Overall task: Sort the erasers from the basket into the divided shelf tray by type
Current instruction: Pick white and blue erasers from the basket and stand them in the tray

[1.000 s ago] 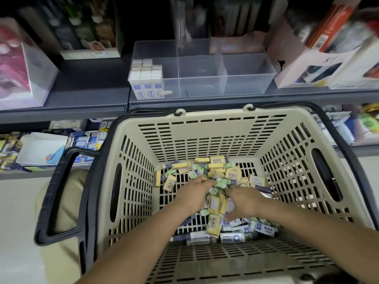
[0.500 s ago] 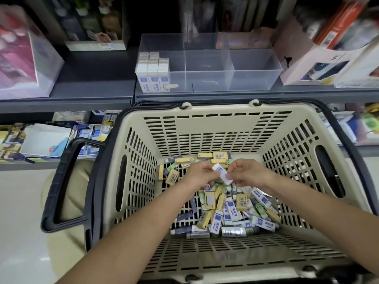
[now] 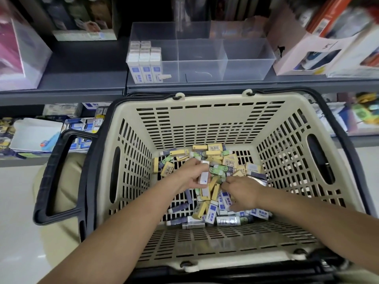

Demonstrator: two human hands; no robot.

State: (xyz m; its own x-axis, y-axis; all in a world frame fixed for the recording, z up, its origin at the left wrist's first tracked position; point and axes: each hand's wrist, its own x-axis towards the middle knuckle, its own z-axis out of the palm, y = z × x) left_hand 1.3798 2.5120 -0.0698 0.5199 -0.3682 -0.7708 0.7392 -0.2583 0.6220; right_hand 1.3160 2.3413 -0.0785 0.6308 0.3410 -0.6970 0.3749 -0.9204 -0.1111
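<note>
White eraser [image 3: 204, 176] pinched in L hand [image 3: 191, 178], R hand [image 3: 242, 194] down in basket [image 3: 196, 124] pile, I can't tell its grip; overloading L cd spill eraser back.

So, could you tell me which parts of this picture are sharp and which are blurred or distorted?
Head view: the basket and the erasers in it are fairly sharp, as is the white eraser in the left hand; the boxes at the upper right are smeared with blur; the wide lens stretches the forearms toward the corners.
</note>
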